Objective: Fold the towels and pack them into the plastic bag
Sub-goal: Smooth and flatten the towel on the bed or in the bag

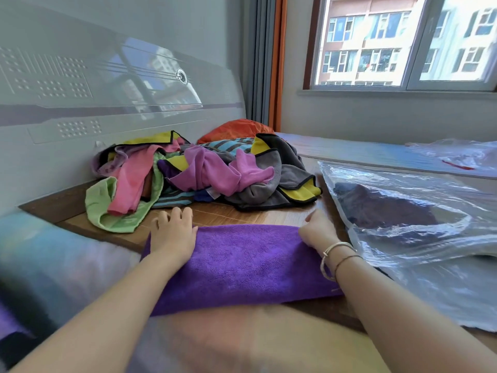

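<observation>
A glossy grey headboard [107, 98] stands behind the wooden board [242, 214]; window [403, 41] at right.

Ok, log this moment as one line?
stage: folding | purple towel flat on board | left hand rests on it | right hand grips its edge | plastic bag beside, dark towel inside

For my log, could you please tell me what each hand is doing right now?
Left hand: open, resting flat on the purple towel.
Right hand: fingers curled, gripping the purple towel's far right corner.

Wooden board [242, 215]: towels [204, 170], plastic bag [419, 211].
</observation>
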